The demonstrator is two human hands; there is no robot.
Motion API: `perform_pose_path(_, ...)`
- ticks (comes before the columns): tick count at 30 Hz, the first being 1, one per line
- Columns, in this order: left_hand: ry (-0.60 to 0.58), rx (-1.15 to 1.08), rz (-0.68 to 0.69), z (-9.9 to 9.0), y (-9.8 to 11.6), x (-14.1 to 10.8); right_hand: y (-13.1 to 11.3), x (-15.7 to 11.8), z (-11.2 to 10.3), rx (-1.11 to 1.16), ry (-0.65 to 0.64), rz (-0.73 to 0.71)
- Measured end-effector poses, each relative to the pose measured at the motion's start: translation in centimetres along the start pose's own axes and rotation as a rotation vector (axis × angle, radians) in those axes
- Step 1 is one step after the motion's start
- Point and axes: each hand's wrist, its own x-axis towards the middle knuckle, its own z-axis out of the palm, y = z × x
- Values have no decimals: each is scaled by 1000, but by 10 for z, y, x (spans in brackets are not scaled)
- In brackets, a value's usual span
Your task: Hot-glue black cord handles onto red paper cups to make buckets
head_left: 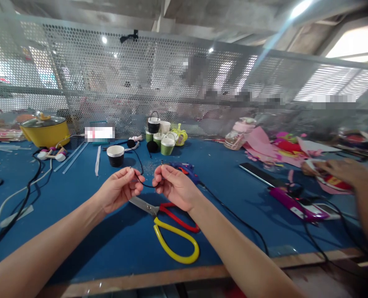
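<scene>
Between my two hands runs a thin black cord (148, 186), sagging in a short curve. My left hand (121, 186) pinches it with thumb and forefinger. At the other side my right hand (174, 184) grips the cord's end, which pokes up past the fingertips. From near my left hand the cord also leads up toward a small black ball of cord (131, 143). Below the hands lie scissors (171, 223) with one red and one yellow handle, blades partly hidden by my left hand. A black cup with a white rim (115, 156) stands just beyond my left hand.
Behind my right hand lies a blue glue gun (185, 169) with its cable running right. Several small green and black cups (167, 145) stand at the back. A yellow pot (47, 130) is far left. At right are a purple device (297, 205) and another person's hand (345, 171).
</scene>
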Motion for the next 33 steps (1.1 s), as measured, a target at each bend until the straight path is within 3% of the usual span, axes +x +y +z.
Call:
perform_pose_path(5, -80, 22, -18, 1, 2, -3, 0, -3, 1, 19, -20, 3)
perform_pose_path(11, -164, -17, -132, 3, -1, -8, -2, -10, 3, -1, -45, 31)
perform_pose_path(21, -24, -134, -186, -9, -8, 0, 1, -5, -4, 161, -10, 115)
perform_pose_path(33, 83, -121, -270, -14, -10, 4, 2, -5, -9, 133, -16, 194)
